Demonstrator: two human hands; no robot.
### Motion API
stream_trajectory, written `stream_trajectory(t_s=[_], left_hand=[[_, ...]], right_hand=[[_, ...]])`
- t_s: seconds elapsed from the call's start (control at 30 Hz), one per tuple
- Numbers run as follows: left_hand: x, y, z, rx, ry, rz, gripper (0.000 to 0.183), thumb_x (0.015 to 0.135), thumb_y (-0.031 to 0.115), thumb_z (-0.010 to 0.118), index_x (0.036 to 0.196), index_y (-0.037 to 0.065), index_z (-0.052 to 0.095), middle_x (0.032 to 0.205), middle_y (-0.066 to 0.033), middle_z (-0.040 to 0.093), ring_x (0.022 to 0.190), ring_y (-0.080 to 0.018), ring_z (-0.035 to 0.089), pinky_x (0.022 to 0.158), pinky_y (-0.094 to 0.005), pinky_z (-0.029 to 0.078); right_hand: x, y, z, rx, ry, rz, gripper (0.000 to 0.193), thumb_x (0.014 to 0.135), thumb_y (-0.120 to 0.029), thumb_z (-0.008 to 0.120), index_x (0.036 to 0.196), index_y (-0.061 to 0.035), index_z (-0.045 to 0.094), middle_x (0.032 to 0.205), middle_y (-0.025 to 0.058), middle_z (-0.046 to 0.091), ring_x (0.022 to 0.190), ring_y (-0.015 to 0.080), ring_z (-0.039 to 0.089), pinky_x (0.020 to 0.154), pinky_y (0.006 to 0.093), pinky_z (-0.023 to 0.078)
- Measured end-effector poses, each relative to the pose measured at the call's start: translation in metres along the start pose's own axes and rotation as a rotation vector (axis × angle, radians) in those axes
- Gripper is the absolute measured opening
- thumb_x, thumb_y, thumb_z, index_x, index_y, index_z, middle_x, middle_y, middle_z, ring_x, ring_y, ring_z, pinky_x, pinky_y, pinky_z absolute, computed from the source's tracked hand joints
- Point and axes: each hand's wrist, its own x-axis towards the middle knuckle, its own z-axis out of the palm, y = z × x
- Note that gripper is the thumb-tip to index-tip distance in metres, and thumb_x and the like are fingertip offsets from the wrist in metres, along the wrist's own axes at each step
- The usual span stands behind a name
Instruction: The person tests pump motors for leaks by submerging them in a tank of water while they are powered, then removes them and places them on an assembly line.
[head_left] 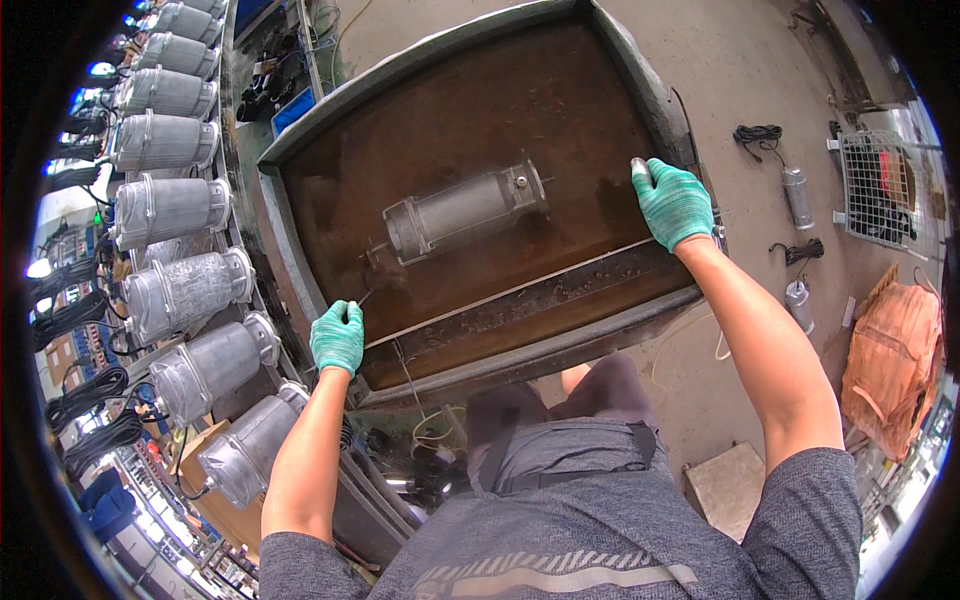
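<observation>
Gray cyl. motor [465,212] in tank [540,349], approx. ctr.
L hand [337,338]: tank near-L corner, fingers curled; R hand [675,203]: tank R side, fingers bent. Can't tell if either grips anything.

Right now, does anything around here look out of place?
Possibly the two slim silver cylinders on the floor at right: each has black cable bunched nearby, so they look stray compared with the neat row of larger gray cylinders at left.
</observation>
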Motion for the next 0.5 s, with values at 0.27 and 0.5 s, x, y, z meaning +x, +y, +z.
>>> stream_trajectory(t_s=[0.27, 0.5], left_hand=[[-0.0005, 0.0007, -0.0007, -0.010, 0.007, 0.006, 0.029, 0.099, 0.033, 0.063, 0.091, 0.006, 0.071, 0.086, -0.0233, 0.070, 0.082, -0.0465, 0.067, 0.072, -0.0523, 0.052], [-0.0011, -0.0012, 0.0003, -0.023, 0.023, 0.011, 0.030, 0.099, 0.034, 0.063, 0.092, 0.007, 0.071, 0.087, -0.0235, 0.070, 0.084, -0.0470, 0.066, 0.072, -0.0533, 0.051]], right_hand=[[-0.0003, 0.0007, 0.0012, -0.025, -0.005, -0.011, 0.049, 0.109, -0.047, 0.043, 0.095, -0.0110, 0.072, 0.087, 0.0208, 0.073, 0.082, 0.0416, 0.072, 0.076, 0.0517, 0.058], [0.0003, 0.0014, 0.0039, -0.013, -0.003, -0.006, 0.048, 0.108, -0.047, 0.046, 0.092, -0.0097, 0.071, 0.086, 0.0214, 0.072, 0.081, 0.0431, 0.070, 0.074, 0.0524, 0.056]])
